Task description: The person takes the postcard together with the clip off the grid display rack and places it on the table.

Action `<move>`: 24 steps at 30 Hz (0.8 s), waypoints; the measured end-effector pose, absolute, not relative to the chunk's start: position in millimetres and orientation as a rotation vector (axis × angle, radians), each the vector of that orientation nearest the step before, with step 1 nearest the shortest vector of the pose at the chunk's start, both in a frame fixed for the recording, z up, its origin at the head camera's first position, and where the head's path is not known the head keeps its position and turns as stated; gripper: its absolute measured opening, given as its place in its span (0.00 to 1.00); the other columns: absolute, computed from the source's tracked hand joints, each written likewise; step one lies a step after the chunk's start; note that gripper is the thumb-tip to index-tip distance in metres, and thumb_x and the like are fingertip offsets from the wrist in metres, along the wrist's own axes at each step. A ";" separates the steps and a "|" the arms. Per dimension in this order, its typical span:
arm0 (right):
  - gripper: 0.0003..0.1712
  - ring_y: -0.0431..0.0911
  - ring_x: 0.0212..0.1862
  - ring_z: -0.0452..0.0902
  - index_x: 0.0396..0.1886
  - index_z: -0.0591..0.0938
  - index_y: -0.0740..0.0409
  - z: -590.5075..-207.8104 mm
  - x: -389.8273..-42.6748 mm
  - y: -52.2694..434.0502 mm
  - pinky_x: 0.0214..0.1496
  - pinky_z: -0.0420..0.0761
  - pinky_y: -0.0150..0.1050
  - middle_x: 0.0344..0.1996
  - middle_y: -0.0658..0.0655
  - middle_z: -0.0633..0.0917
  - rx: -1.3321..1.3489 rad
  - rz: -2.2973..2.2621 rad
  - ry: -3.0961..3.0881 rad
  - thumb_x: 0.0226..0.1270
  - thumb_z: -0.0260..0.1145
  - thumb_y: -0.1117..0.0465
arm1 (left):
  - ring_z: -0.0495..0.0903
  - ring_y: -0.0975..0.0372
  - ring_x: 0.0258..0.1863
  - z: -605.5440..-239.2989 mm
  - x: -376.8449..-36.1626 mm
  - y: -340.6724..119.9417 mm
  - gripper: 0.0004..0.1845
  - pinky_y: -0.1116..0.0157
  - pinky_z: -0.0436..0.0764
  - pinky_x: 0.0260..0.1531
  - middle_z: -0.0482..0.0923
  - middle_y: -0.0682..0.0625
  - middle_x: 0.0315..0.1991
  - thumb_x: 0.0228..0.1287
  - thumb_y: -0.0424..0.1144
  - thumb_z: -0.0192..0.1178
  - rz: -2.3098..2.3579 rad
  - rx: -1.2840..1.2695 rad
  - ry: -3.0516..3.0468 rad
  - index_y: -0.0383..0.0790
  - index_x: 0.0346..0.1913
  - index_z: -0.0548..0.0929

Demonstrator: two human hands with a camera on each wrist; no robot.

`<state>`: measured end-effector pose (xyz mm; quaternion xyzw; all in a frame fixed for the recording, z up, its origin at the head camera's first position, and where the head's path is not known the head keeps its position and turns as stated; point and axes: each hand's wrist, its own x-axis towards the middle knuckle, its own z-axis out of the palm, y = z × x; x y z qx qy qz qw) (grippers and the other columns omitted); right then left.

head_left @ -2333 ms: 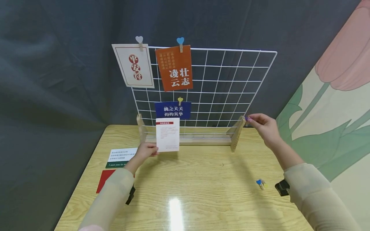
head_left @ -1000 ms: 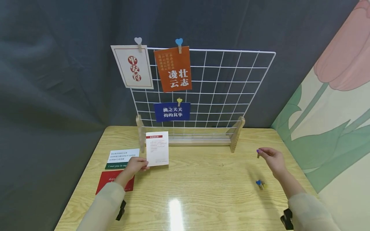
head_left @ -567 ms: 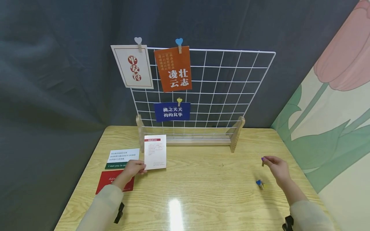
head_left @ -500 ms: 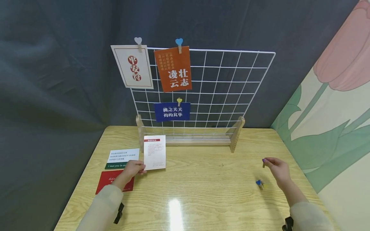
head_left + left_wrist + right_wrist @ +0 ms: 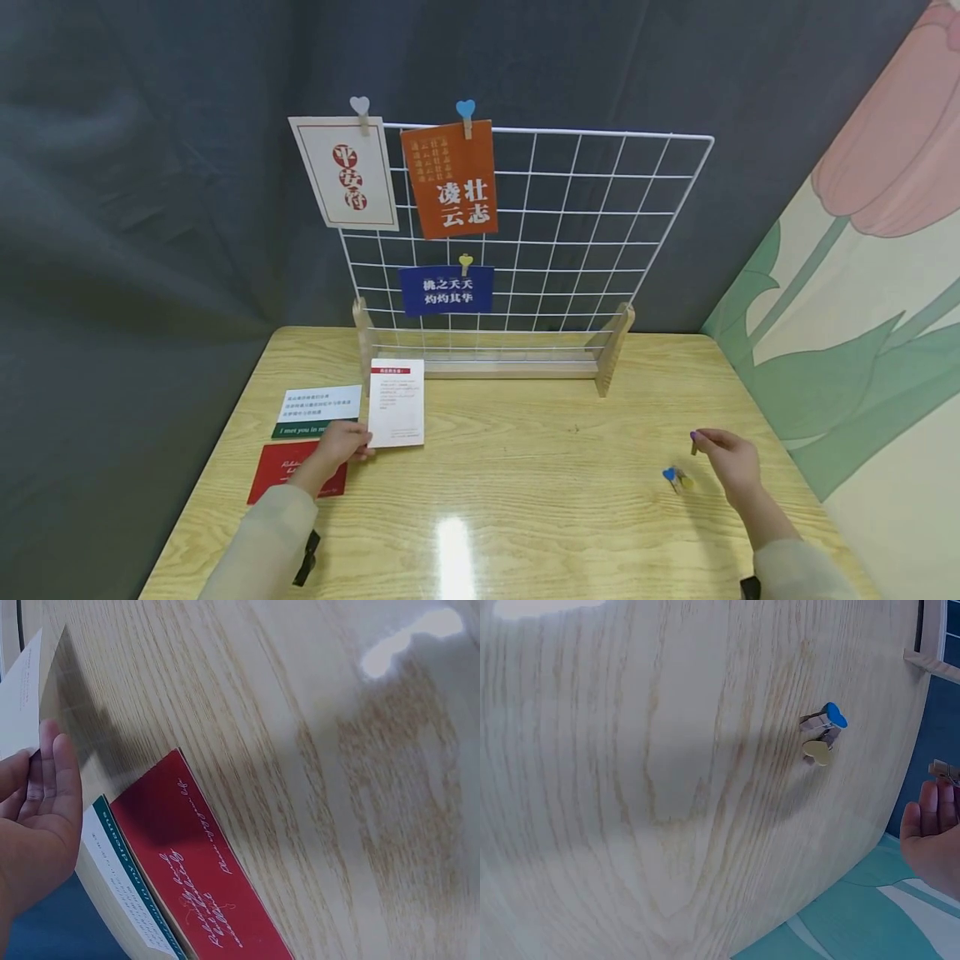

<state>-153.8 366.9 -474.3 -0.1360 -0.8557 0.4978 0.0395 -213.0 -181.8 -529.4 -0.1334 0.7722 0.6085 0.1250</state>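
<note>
Colours in front of me

I'm holding a white card (image 5: 396, 403) with a red header in my left hand (image 5: 341, 442) and a purple-headed peg (image 5: 693, 442) in my right hand (image 5: 726, 460) (blue and yellow heart pegs (image 5: 677, 477) are lying on pale woodgrain table (image 5: 525, 483)); a red card (image 5: 288, 473) is lying beside.

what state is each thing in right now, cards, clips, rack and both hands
white card: held upright at its edge by the left hand
clip: pinched in the right hand, above the table
two loose clips: lying on the table
green card, red card: lying flat
three cards on the rack: clipped, hanging
</note>
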 end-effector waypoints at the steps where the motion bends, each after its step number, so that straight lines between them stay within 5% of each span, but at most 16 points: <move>1: 0.28 0.58 0.48 0.64 0.48 0.67 0.80 -475.1 -153.0 367.2 0.51 0.62 0.57 0.40 0.64 0.76 -0.425 1.526 -2.623 0.64 0.52 0.55 | 0.79 0.59 0.20 -529.2 -212.7 -182.0 0.12 0.68 0.78 0.22 0.76 0.38 0.26 0.54 0.23 0.52 1.772 -0.392 2.247 0.17 0.40 0.72; 6: 0.26 0.48 0.39 0.69 0.44 0.72 0.78 -485.5 -151.4 374.1 0.47 0.65 0.53 0.32 0.57 0.79 -0.488 1.487 -2.593 0.62 0.55 0.54 | 0.79 0.59 0.21 -530.5 -212.4 -183.1 0.11 0.68 0.77 0.22 0.76 0.40 0.25 0.55 0.24 0.52 1.746 -0.406 2.245 0.18 0.40 0.72; 13: 0.29 0.61 0.46 0.65 0.44 0.71 0.78 -490.9 -147.9 377.4 0.49 0.60 0.60 0.34 0.57 0.79 -0.530 1.518 -2.584 0.60 0.56 0.51 | 0.79 0.59 0.21 -535.5 -211.8 -184.5 0.09 0.66 0.78 0.23 0.76 0.41 0.26 0.56 0.25 0.52 1.714 -0.431 2.252 0.20 0.37 0.73; 20: 0.29 0.41 0.34 0.71 0.40 0.78 0.67 -553.7 -166.7 419.6 0.45 0.64 0.56 0.30 0.47 0.79 -0.576 1.453 -2.559 0.55 0.58 0.44 | 0.79 0.59 0.20 -536.1 -208.3 -183.6 0.12 0.66 0.78 0.23 0.75 0.38 0.29 0.56 0.25 0.51 1.727 -0.455 2.233 0.17 0.42 0.70; 24: 0.34 0.40 0.35 0.71 0.43 0.76 0.69 -589.7 -176.1 439.3 0.47 0.63 0.56 0.32 0.51 0.80 -0.577 1.361 -2.574 0.55 0.56 0.40 | 0.79 0.59 0.21 -536.9 -207.8 -182.4 0.13 0.66 0.78 0.23 0.76 0.39 0.27 0.57 0.26 0.50 1.739 -0.458 2.224 0.17 0.43 0.70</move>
